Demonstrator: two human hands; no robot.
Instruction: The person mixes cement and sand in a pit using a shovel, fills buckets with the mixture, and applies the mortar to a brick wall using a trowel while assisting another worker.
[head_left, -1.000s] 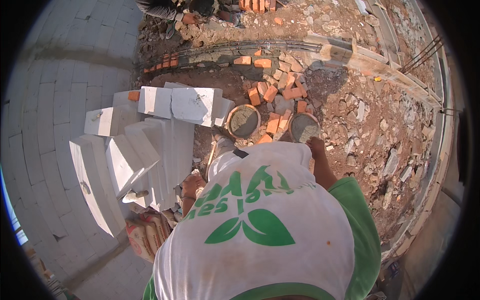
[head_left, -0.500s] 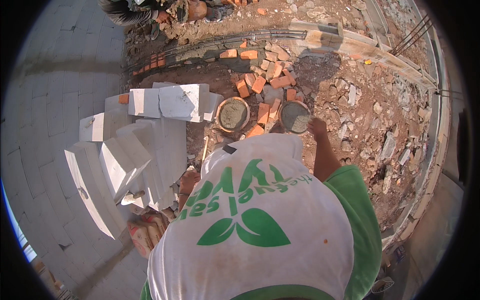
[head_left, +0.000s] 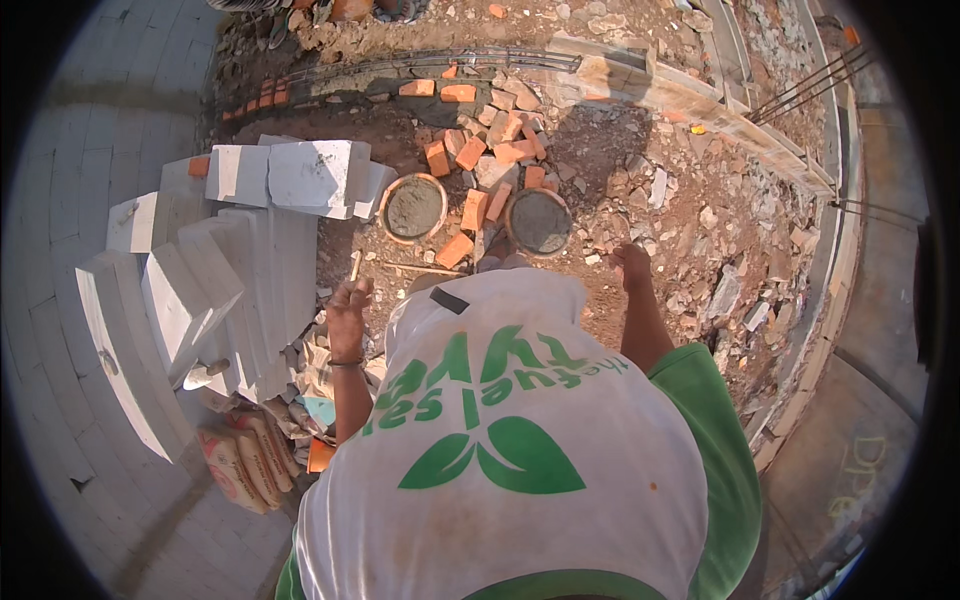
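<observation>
The right bowl (head_left: 570,222) and the left bowl (head_left: 405,239) sit on bumpy ground (head_left: 603,305), on the far side of the white shirt (head_left: 500,395). Both have grey mix (head_left: 538,220) in them, and orange bricks (head_left: 474,208) lie between them. A bump could tip a bowl and spill the mix, because the ground is not flat. Some white blocks (head_left: 190,300) on the left lie at a slant, so a knock could make one slide and hurt the left hand (head_left: 347,308). That hand is half closed near a thin stick (head_left: 356,264); I cannot tell if it touches the stick or holds anything. The right hand (head_left: 632,263) has its fingers curled in; I see nothing in it, but the palm is hidden. Half a second ago, the right hand is close beside the right bowl's edge; now there is a clear gap. Back then the left hand is tucked close to the shirt; now it is farther out.
</observation>
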